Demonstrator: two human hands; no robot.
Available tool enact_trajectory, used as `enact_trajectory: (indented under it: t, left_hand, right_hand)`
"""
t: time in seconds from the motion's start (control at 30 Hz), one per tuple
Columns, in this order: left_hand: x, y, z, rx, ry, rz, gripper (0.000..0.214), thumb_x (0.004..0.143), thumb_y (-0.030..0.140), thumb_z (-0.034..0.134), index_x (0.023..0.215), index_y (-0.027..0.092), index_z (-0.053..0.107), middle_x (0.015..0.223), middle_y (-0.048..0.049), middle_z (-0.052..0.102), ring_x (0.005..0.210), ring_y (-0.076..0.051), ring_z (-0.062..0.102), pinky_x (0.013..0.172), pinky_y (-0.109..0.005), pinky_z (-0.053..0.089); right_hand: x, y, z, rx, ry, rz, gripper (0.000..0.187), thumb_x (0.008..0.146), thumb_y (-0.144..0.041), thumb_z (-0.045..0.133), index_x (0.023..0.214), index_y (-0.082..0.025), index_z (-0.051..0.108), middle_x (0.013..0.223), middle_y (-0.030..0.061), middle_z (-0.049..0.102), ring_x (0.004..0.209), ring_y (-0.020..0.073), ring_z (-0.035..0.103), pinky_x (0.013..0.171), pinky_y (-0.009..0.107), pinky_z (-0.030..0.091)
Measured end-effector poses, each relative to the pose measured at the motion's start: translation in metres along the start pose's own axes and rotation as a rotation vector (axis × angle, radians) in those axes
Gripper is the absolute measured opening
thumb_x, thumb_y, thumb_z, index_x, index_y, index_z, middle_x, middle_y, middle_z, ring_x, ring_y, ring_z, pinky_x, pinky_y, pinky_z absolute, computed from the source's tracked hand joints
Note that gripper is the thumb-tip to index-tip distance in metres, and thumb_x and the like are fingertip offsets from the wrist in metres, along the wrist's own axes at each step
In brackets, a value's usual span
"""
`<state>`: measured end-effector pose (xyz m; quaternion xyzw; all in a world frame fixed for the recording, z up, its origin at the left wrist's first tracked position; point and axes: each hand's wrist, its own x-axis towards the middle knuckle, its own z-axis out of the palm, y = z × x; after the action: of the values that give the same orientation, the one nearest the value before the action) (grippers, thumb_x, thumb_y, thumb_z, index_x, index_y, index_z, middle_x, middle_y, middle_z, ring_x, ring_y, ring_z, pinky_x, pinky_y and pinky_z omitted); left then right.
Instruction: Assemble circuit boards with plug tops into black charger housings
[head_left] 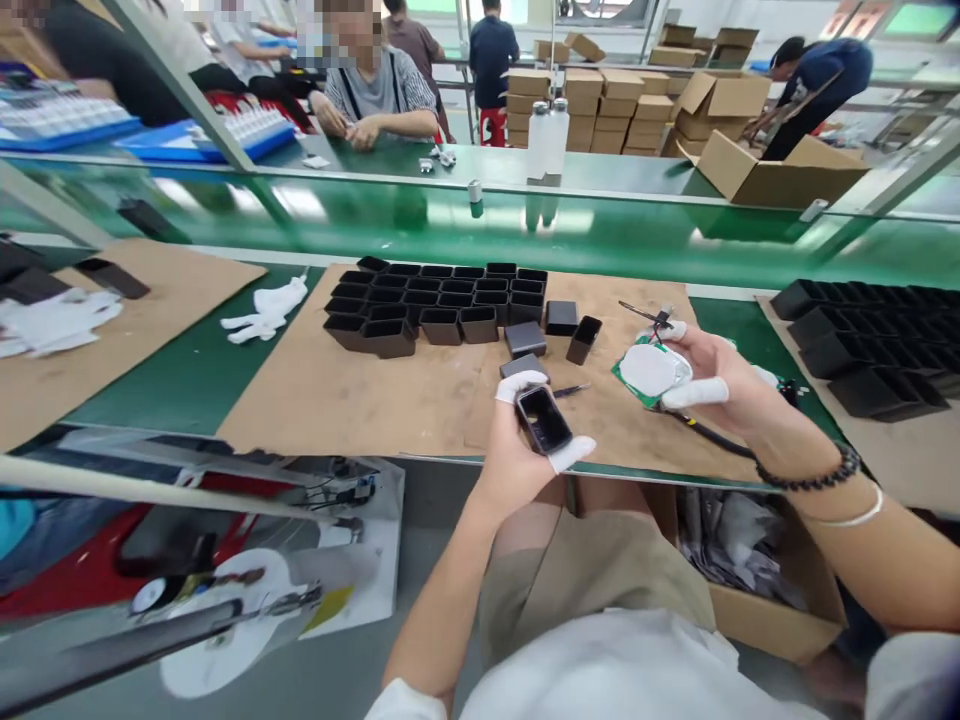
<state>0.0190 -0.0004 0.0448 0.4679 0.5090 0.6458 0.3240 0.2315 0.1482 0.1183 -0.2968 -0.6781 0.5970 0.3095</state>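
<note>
My left hand [517, 450], with white finger cots on thumb and forefinger, grips a small black open-topped plastic case [543, 419] above the near edge of a brown cardboard sheet [352, 385]. My right hand [716, 380], also in finger cots, holds a green circuit board with a white round pad [649, 371]; thin wires [646, 316] and a black cable [712, 436] trail from it. Several identical black cases [442, 298] stand in rows on the cardboard ahead, with three loose ones [551, 330] nearer my hands.
A white glove [268, 310] lies left of the cardboard on the green bench. More black cases [870, 340] sit at right. A green conveyor [480, 215] runs across; beyond it people sit and stand among cardboard boxes [765, 165]. An open box of scraps [750, 560] is below the bench.
</note>
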Motion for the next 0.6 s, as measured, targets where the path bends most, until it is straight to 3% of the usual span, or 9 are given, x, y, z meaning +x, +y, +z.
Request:
enact_trajectory:
  t: [0.07, 0.23, 0.43, 0.6]
  left_hand:
    - [-0.005, 0.013, 0.013, 0.008, -0.078, -0.014, 0.072, 0.068, 0.038, 0.096, 0.124, 0.025, 0.052, 0.116, -0.0056, 0.062, 0.105, -0.022, 0.067, 0.094, -0.037, 0.057]
    - [-0.009, 0.033, 0.036, -0.002, -0.162, 0.087, 0.070, 0.066, 0.038, 0.099, 0.118, 0.025, 0.054, 0.115, -0.0040, 0.065, 0.105, -0.021, 0.069, 0.092, -0.034, 0.058]
    - [-0.010, 0.052, 0.052, -0.019, -0.314, 0.070, 0.070, 0.066, 0.043, 0.099, 0.117, 0.027, 0.054, 0.118, -0.0051, 0.070, 0.108, -0.023, 0.072, 0.091, -0.033, 0.059]
    - [-0.008, 0.059, 0.059, 0.038, -0.410, 0.064, 0.069, 0.067, 0.035, 0.098, 0.120, 0.026, 0.054, 0.121, -0.0068, 0.071, 0.112, -0.025, 0.072, 0.093, -0.034, 0.058]
  right_hand:
    - [-0.024, -0.007, 0.021, 0.128, 0.033, -0.141, 0.063, 0.049, -0.030, 0.106, 0.103, -0.028, 0.072, 0.109, 0.0009, 0.078, 0.099, 0.0214, 0.077, 0.083, 0.031, 0.066]
    - [-0.063, -0.011, 0.048, 0.104, 0.170, -0.451, 0.071, 0.059, -0.023, 0.104, 0.122, -0.033, 0.072, 0.117, 0.0015, 0.080, 0.110, 0.0259, 0.078, 0.103, 0.041, 0.065]
    - [-0.086, 0.000, 0.046, -0.011, 0.235, -0.612, 0.066, 0.062, -0.021, 0.101, 0.122, -0.031, 0.075, 0.112, 0.0044, 0.079, 0.102, 0.0288, 0.078, 0.091, 0.043, 0.068]
    - [-0.094, 0.002, 0.038, -0.031, 0.257, -0.699, 0.066, 0.061, -0.016, 0.099, 0.122, -0.026, 0.075, 0.109, 0.0048, 0.079, 0.095, 0.0282, 0.078, 0.087, 0.046, 0.069]
